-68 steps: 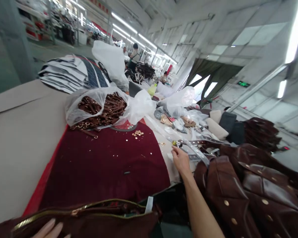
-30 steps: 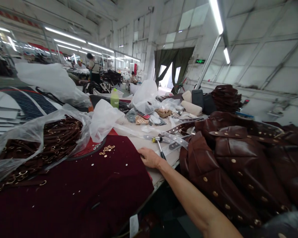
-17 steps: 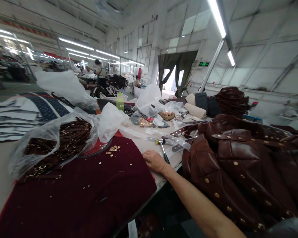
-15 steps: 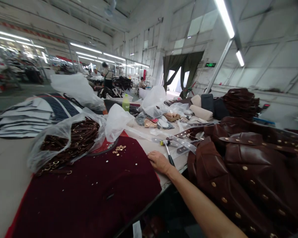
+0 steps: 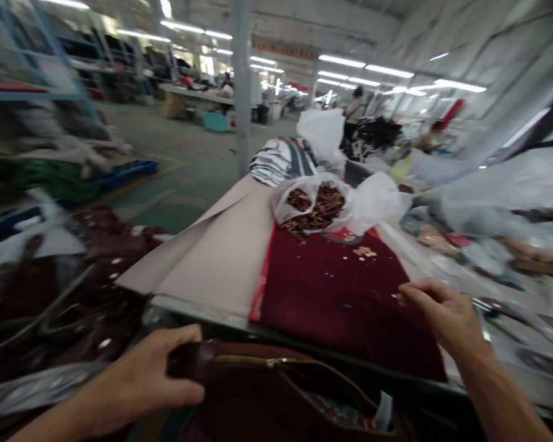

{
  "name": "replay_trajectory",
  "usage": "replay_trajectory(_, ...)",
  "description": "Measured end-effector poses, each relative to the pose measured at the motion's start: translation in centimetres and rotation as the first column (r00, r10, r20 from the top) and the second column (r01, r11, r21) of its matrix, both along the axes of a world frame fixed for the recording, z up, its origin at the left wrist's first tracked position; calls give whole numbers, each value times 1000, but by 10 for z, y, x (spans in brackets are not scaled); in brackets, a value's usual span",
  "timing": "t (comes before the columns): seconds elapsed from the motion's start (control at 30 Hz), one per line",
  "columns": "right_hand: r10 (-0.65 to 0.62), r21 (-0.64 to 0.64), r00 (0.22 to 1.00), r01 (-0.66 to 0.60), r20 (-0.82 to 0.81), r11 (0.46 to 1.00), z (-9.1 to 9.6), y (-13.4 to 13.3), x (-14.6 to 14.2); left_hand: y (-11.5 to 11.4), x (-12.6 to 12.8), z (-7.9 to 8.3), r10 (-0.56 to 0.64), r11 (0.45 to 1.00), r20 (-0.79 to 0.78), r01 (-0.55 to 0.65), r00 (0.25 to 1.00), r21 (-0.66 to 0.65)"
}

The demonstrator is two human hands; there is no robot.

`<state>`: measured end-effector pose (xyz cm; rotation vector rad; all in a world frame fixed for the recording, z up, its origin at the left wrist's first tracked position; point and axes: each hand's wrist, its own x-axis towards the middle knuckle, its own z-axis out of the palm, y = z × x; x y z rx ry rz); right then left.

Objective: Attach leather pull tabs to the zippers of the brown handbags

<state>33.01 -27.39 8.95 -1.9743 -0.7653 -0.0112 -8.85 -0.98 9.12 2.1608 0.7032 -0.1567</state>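
Observation:
My left hand is closed on the end of a brown leather bag with a gold zip, low at the table's near edge. My right hand rests at the right side of a burgundy velvet cloth. Its fingers are curled together with the tips touching the cloth. Whether they pinch anything is too small and blurred to tell. A few gold rivets lie farther up the cloth. Behind them sits a clear plastic bag of brown straps.
A beige board covers the table left of the cloth. Dark brown leather pieces are heaped at the left, blurred. Striped flat pieces are stacked at the far end. Plastic bags and tools clutter the right. A person stands far off.
The view has swung left. My left hand and the brown bag have come into view at the bottom. My right hand has shifted from beside the hammer onto the cloth's edge.

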Motion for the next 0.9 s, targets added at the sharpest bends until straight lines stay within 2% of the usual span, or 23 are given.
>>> replay_trajectory(0.1, 287, 25, 945, -286, -155, 958, 15, 40, -67, -5, -12, 13, 91, 943, -17, -91, 996, -320)
replay_trajectory(0.2, 517, -8, 806, -542, -288, 840, 30, 73, -145, -7, -10, 28, 73, 879, -19, -73, 997, -470)
replay_trajectory(0.33, 640, 118, 495, -730, -587, 673, 41, 102, -224, -14, -14, 38, -13, 840, 55, 40, 998, -541)
replay_trajectory(0.4, 656, 138, 385, -789, -649, 599, 43, 109, -247, -19, -18, 41, -18, 873, 71, 51, 997, -486)
replay_trajectory(0.43, 663, 125, 363, -813, -654, 568, 44, 110, -255, -22, -19, 42, -14, 900, 63, 40, 998, -433)
replay_trajectory(0.5, 678, 71, 371, -846, -635, 529, 45, 112, -267, -29, -21, 45, -7, 955, 40, 19, 999, -296)
replay_trajectory(0.57, 687, 3, 406, -860, -602, 510, 46, 112, -273, -35, -21, 49, -9, 985, 28, 14, 1000, -173)
replay_trajectory(0.73, 706, -167, 545, -829, -453, 533, 54, 105, -279, -48, -21, 58, -10, 1000, -12, 10, 1000, 1)
replay_trajectory(0.83, 678, -198, 594, -796, -433, 571, 59, 94, -281, -59, -31, 46, -38, 997, 34, 36, 999, 64)
replay_trajectory(0.9, 620, -224, 642, -754, -452, 618, 57, 85, -282, -64, -36, 25, -50, 991, 152, 30, 987, 131)
